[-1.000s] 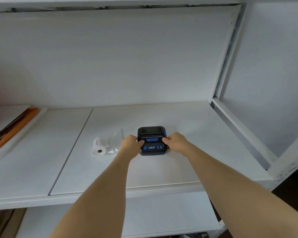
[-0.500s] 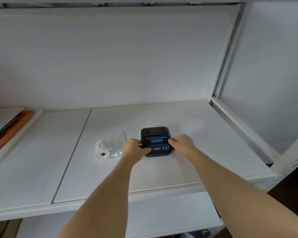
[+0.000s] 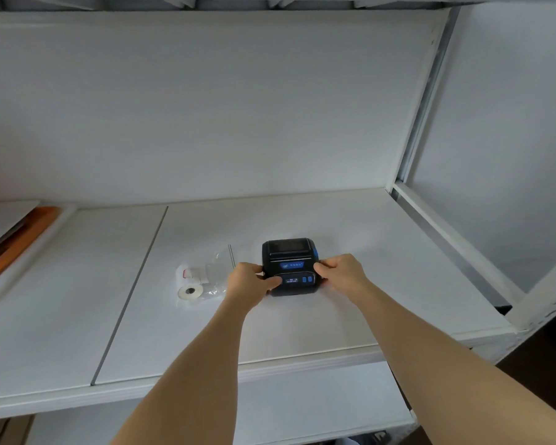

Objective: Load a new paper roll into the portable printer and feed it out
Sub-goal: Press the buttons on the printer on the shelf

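Black plastic with blue buttons, the printer point(image 3: 289, 268) sits flat on the white shelf point(image 3: 302, 332), a little right of the seam between the two shelf boards. The person stands at the shelf's front edge with both arms stretched out to it. The left hand point(image 3: 249, 281) cups the printer's left side, thumb laid across the front edge by the small lit display. The right hand point(image 3: 341, 273) pinches the right side, fingers curled against the casing just below the blue tab. Both hands are narrowed onto the printer and hold it between them.

Its lid looks closed, and no paper shows at the slot. To the left, just beside the left hand, the paper roll point(image 3: 189, 284) lies on its side, its hollow core facing the front, partly on a crumpled clear wrapper point(image 3: 217, 271). I judge the loading has not begun.

That printer looks small, rigid and fairly light, so it may skid on the smooth shelf when pressed; gripping both sides as now steadies it. The blue tab on the right side is probably the lid catch, and seems the place to press. As for the roll, it should be very light and firm across its ends, but the outer layer is thin and could unwind or crease. Taking it by its two flat ends looks safest. The wrapper looks slippery, so lifting the roll clear of it first seems wise.
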